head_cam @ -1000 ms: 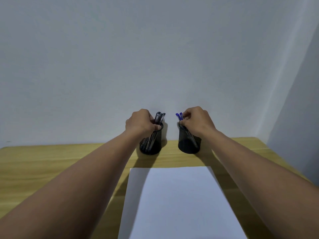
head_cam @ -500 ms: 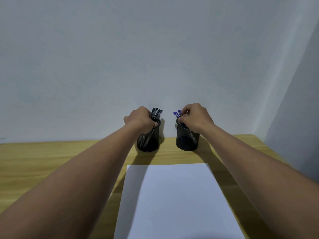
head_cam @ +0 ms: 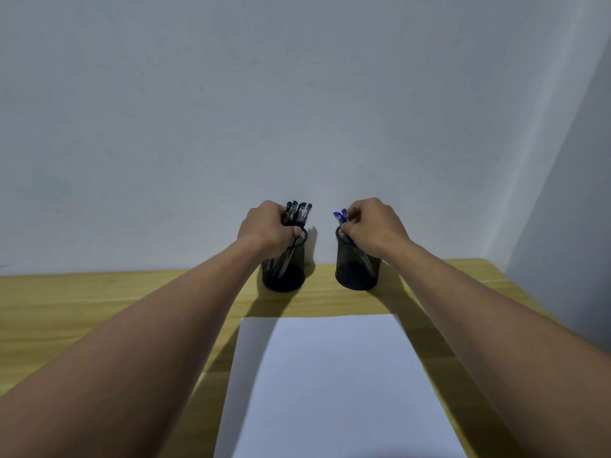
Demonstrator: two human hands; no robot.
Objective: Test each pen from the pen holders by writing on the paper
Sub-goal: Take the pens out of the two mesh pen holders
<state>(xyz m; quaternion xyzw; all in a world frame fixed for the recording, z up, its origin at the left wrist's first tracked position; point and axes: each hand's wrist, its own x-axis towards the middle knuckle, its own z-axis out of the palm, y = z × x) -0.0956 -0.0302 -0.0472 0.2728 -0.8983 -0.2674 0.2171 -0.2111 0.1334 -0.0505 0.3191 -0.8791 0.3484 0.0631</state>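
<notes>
Two black mesh pen holders stand at the back of the wooden desk against the wall. The left holder (head_cam: 284, 276) carries several black-capped pens (head_cam: 299, 213), and my left hand (head_cam: 267, 231) is closed around that bunch at the rim. The right holder (head_cam: 355, 271) carries blue-capped pens (head_cam: 340, 215); my right hand (head_cam: 375, 228) covers its rim with fingers pinched on them. A blank white sheet of paper (head_cam: 334, 385) lies in front of the holders, between my forearms.
The wooden desk (head_cam: 82, 309) runs left to the frame edge and ends at a rounded corner (head_cam: 489, 264) on the right. A pale wall (head_cam: 297, 110) rises directly behind the holders, with a side wall at the right.
The view has shifted slightly. Both hands stay on the pen bunches at the holder rims; the left hand's pens stand a little higher above the holder than before.
</notes>
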